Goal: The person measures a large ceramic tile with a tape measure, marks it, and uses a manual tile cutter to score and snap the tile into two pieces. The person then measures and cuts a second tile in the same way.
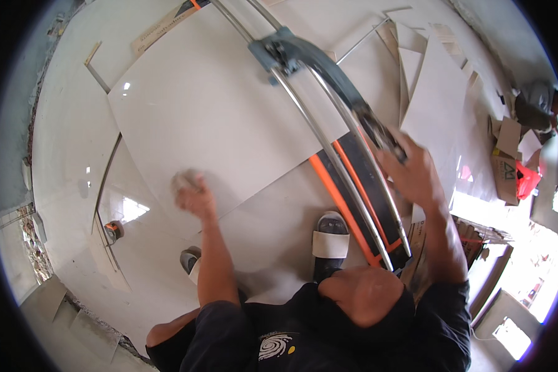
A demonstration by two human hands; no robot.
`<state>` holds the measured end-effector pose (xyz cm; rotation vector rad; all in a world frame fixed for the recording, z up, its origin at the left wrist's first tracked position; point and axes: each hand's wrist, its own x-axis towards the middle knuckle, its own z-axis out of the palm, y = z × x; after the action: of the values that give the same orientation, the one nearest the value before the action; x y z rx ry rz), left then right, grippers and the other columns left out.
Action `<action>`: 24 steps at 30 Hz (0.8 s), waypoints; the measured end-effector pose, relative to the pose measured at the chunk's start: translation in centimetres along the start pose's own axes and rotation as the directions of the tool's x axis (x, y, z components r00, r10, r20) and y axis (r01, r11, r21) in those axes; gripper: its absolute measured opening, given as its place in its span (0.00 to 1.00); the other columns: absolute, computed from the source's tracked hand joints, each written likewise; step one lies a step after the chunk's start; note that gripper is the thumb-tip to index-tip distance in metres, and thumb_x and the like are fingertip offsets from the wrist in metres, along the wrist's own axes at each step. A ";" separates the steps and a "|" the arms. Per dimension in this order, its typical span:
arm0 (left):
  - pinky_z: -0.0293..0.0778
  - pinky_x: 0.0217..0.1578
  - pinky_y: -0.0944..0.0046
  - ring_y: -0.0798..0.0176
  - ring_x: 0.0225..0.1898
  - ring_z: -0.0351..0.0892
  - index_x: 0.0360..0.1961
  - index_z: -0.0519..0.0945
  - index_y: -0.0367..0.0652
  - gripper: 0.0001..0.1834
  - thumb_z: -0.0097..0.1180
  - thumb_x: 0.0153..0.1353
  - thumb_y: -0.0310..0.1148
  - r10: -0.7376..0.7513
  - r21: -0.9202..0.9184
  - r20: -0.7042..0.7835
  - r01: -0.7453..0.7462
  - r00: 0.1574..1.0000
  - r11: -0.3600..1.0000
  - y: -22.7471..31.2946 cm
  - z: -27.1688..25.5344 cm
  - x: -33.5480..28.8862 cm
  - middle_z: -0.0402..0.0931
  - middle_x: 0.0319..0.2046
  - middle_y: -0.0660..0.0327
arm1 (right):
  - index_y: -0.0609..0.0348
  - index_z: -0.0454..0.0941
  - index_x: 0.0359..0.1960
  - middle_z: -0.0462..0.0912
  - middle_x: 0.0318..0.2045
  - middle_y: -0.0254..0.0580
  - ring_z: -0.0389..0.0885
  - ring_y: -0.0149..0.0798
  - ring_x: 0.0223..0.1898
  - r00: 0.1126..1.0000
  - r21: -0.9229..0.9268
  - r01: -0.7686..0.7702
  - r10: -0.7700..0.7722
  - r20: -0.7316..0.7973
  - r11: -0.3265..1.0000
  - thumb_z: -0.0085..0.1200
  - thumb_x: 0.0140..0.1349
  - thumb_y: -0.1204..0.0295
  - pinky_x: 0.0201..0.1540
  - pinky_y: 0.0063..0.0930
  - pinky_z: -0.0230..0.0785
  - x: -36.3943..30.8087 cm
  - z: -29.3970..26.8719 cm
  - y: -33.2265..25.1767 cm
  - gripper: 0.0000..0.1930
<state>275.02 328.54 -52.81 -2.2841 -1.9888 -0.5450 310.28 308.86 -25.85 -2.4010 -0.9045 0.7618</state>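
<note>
A manual tile cutter with two steel rails (352, 180), an orange-edged black base (356, 152) and a grey sliding carriage (283, 53) slants across the middle. My right hand (412, 167) is closed round the end of its long dark handle (328, 59). A large glossy off-white tile (211, 118) lies under the rails, its near edge crossing the base. Over the tile's near left part is my left hand (195, 195), its fingers smeared by motion and greyish at the tips. Whether it holds anything, I cannot make out.
An orange and black tape measure (113, 231) lies on the floor at left. Cut tile pieces (440, 93) are stacked at right. Beyond them, a person (536, 108) is beside an opened cardboard box (505, 167). My sandalled foot (330, 242) stands near the cutter's base.
</note>
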 end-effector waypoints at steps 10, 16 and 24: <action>0.44 0.63 0.37 0.48 0.68 0.48 0.60 0.65 0.49 0.30 0.53 0.59 0.48 0.511 -0.416 0.347 -0.359 0.786 0.835 23.2 0.2 -2.1 0.58 0.63 0.56 | 0.67 0.69 0.55 0.81 0.42 0.50 0.78 0.34 0.44 0.999 0.047 -0.001 0.003 -0.051 0.999 0.55 0.54 0.75 0.50 0.29 0.67 -9.6 -0.6 6.5 0.25; 0.48 0.61 0.35 0.52 0.65 0.56 0.48 0.77 0.50 0.18 0.54 0.59 0.45 0.491 -0.427 0.215 -0.371 0.844 0.825 23.4 1.0 -1.6 0.63 0.59 0.61 | 0.69 0.69 0.56 0.78 0.48 0.54 0.75 0.38 0.49 0.999 0.128 -0.025 0.029 -0.026 0.991 0.55 0.56 0.72 0.54 0.31 0.64 -7.3 0.6 6.1 0.25; 0.50 0.60 0.34 0.55 0.62 0.60 0.41 0.81 0.54 0.14 0.55 0.58 0.46 0.437 -0.379 0.140 -0.360 0.888 0.853 23.7 2.6 0.2 0.67 0.53 0.63 | 0.69 0.69 0.55 0.77 0.47 0.58 0.77 0.45 0.49 0.997 0.043 0.048 -0.045 -0.056 0.998 0.56 0.55 0.71 0.53 0.32 0.65 -5.5 3.2 7.9 0.26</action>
<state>298.56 325.58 -50.90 -2.9892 -1.4984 -0.6616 308.29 300.36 -31.03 -2.3418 -0.9089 0.6886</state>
